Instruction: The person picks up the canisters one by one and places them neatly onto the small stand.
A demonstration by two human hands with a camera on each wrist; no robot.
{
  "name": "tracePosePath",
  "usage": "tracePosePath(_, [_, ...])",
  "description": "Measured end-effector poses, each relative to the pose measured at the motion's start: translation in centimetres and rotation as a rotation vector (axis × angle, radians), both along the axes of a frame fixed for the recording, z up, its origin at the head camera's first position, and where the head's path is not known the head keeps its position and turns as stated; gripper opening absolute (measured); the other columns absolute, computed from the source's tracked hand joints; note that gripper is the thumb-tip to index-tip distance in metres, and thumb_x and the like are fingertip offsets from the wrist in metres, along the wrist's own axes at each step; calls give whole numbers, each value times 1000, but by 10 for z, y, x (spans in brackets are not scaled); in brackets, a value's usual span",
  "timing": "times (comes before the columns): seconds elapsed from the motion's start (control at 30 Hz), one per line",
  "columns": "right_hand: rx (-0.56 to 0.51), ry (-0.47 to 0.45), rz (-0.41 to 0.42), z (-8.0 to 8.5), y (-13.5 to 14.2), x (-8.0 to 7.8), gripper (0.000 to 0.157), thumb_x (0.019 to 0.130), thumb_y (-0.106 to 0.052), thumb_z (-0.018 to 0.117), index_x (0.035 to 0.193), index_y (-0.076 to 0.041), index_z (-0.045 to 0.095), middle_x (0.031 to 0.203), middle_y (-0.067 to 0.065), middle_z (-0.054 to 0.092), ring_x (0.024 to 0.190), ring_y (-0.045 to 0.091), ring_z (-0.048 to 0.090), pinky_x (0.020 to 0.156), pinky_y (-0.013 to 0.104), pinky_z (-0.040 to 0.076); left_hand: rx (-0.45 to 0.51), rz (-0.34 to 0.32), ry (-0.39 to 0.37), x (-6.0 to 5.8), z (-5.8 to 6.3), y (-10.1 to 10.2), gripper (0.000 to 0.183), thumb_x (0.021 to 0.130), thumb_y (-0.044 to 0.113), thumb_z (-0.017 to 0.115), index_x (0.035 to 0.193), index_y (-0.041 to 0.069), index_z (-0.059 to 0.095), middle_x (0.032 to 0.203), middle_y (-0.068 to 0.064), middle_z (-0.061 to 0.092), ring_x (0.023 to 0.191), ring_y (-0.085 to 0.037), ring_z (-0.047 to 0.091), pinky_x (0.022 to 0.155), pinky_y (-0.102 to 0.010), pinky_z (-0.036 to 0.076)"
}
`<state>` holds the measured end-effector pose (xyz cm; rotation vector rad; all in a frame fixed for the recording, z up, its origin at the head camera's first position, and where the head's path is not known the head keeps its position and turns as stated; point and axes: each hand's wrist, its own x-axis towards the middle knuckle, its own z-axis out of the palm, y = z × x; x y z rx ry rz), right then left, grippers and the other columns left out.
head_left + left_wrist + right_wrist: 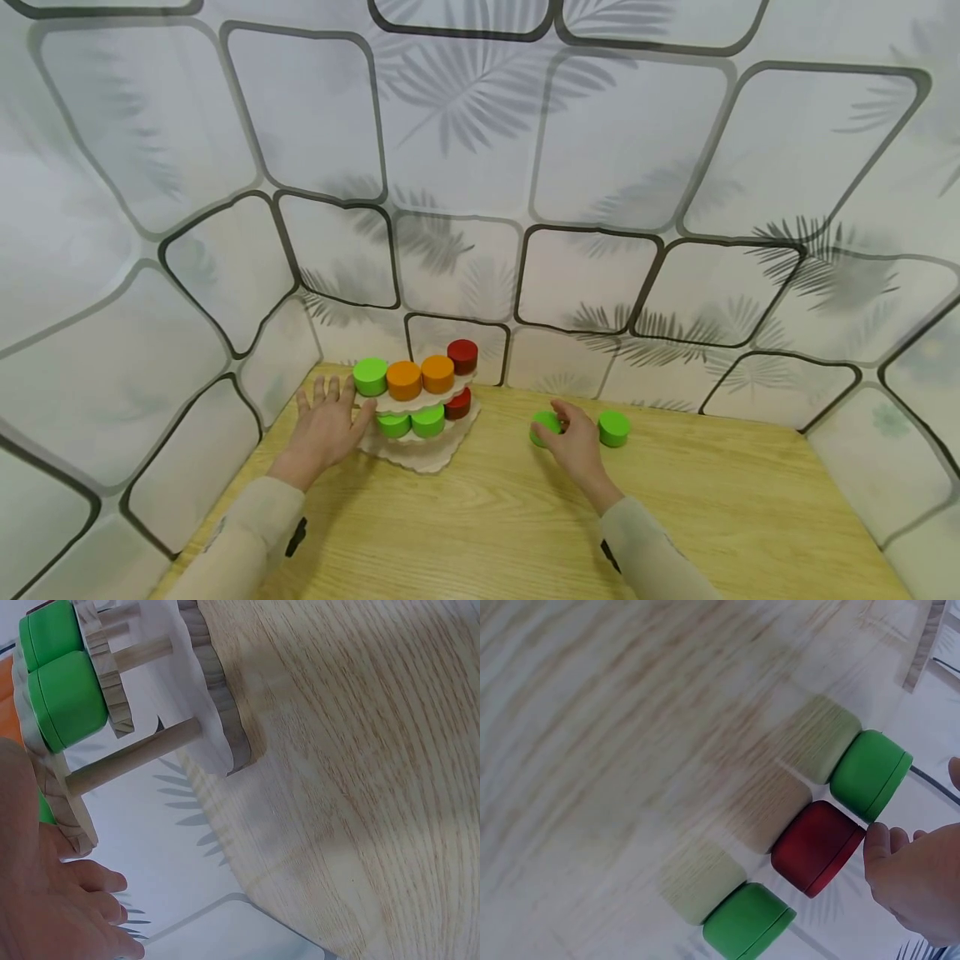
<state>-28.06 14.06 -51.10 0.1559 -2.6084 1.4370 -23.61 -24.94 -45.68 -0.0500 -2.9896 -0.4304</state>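
Note:
A wooden tiered stand (420, 457) with scalloped edges stands at the left back of the table. My left hand (324, 429) is beside it, fingers spread, with the thumb at the upper tier's edge. Green (371, 377), orange (403, 381) and red (462, 357) short cylinders sit on the upper tier; more green (69, 701) and red ones sit on the tier below. My right hand (576, 442) is over a green cylinder (870, 776) and a red cylinder (816, 847), fingertips close to both. From the head view, the hand hides this red cylinder.
Another green cylinder (613, 429) stands to the right of my right hand. The wood-grain table (465, 533) meets a pale leaf-patterned backdrop (592, 279) behind and at both sides. Dowels (135, 757) hold the stand's tiers apart.

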Motion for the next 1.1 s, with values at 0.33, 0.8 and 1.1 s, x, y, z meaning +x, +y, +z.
tracePosePath(0.33, [73, 39, 11, -1, -3, -1, 52, 92, -14, 82, 137, 6, 65, 134, 27, 69, 120, 42, 67, 97, 54, 59, -7, 0, -9, -1, 0, 0, 76, 114, 49, 33, 160, -10, 31, 161, -44, 29, 154, -64, 17, 119, -83, 9])
tracePosePath(0.8, [87, -59, 21, -10, -9, -3, 61, 86, -11, 87, 140, 5, 63, 128, 23, 69, 107, 33, 69, 91, 49, 60, 0, 0, -15, 1, 0, 1, 76, 114, 49, 34, 161, -11, 31, 161, -44, 28, 154, -64, 18, 119, -84, 9])
tracePosePath(1.1, [94, -79, 56, -14, -11, -5, 70, 83, -10, 88, 143, 10, 57, 126, 26, 70, 112, 37, 69, 97, 52, 59, -18, 2, -5, 1, 2, 1, 75, 114, 49, 33, 160, -11, 33, 160, -45, 30, 153, -65, 20, 118, -85, 10])
